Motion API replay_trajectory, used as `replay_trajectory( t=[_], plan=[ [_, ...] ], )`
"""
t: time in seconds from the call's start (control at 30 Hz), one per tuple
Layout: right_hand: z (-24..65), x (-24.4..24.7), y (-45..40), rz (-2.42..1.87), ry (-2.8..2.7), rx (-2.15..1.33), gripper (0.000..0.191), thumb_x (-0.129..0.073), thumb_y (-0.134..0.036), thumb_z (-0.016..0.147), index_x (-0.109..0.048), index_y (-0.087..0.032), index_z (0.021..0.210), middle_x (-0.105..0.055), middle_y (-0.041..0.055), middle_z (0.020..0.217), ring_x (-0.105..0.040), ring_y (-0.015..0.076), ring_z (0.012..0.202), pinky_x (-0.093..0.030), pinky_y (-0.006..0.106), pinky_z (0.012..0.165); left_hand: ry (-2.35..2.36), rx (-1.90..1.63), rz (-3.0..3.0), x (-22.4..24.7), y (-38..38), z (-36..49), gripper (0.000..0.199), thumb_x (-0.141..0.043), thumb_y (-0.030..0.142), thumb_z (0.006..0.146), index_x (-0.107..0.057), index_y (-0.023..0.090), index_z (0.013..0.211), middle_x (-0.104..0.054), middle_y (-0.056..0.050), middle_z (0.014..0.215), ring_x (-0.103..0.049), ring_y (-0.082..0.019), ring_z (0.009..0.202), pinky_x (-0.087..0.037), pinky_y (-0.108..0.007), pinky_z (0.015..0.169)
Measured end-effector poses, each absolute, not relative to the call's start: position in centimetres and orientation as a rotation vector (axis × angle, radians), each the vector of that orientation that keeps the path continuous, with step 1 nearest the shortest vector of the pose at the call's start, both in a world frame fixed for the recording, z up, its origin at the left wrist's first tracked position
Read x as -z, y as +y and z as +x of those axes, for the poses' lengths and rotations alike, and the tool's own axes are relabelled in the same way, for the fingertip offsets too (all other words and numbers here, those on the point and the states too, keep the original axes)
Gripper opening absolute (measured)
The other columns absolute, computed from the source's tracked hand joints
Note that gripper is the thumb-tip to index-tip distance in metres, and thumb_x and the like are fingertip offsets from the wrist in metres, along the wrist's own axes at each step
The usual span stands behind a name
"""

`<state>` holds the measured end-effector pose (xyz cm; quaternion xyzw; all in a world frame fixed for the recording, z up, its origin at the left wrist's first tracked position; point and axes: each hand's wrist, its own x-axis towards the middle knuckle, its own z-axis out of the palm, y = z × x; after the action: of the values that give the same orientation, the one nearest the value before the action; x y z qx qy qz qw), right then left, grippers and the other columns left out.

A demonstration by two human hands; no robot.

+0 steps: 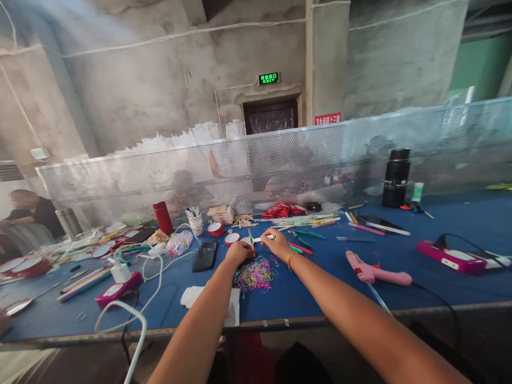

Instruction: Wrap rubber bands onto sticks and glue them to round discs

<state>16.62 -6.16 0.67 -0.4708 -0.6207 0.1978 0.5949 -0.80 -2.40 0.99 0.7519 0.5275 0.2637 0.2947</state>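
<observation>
My left hand [240,252] is closed on a small flat stick [250,238], held upright, with red and green on its upper part. A white marker pen [259,239] with a green end is pinched in my right hand [277,244]. Its left end points at the stick; whether they touch I cannot tell. Just below both hands lies a tangled heap of colourful thin bands or strings [256,276]. Small red-rimmed drums [232,238] stand beyond my left hand, and pliers with teal handles [308,234] lie past my right hand.
A pink glue gun [372,271] and a magenta power strip [452,258] lie on the right, a black bottle [396,178] behind. To the left are a phone [205,256], white cables and another power strip [118,289]. A perforated metal screen [232,165] runs along the back.
</observation>
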Motion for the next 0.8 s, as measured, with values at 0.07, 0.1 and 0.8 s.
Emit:
replay_trajectory(
  t=[0.07, 0.1, 0.8],
  plan=[
    [16.6, -0.6, -6.0, -1.092, -1.450, -0.457, 0.016, -0.052, -0.033, 0.071, -0.058, -0.020, 0.066, -0.066, -0.0020, 0.060, -0.054, 0.0139, 0.054, -0.038, 0.024, 0.056, 1.408, -0.698, 1.997, -1.0, -2.3, -0.8, 0.012, -0.064, 0.025, 0.070, -0.068, 0.014, 0.067, -0.064, -0.001, 0.059, -0.054, -0.010, 0.053, -0.038, -0.019, 0.052],
    [16.6, -0.6, -6.0, -1.089, -1.451, -0.448, 0.015, -0.052, -0.033, 0.071, -0.058, -0.020, 0.066, -0.066, -0.0021, 0.060, -0.055, 0.0141, 0.055, -0.038, 0.024, 0.057, 1.410, -0.699, 1.999, -1.0, -2.3, -0.8, 0.012, -0.064, 0.025, 0.070, -0.068, 0.014, 0.067, -0.063, -0.001, 0.059, -0.054, -0.010, 0.053, -0.038, -0.019, 0.052],
    [16.9, -1.1, -6.6, -1.138, -1.502, -0.420, 0.014, -0.051, -0.031, 0.072, -0.057, -0.020, 0.066, -0.067, -0.0016, 0.064, -0.053, 0.0125, 0.055, -0.039, 0.023, 0.058, 1.410, -0.731, 1.990, 0.0, -0.8, -0.8, 0.017, -0.068, 0.030, 0.068, -0.070, 0.014, 0.074, -0.067, -0.002, 0.064, -0.056, -0.010, 0.054, -0.041, -0.019, 0.053]
  ],
)
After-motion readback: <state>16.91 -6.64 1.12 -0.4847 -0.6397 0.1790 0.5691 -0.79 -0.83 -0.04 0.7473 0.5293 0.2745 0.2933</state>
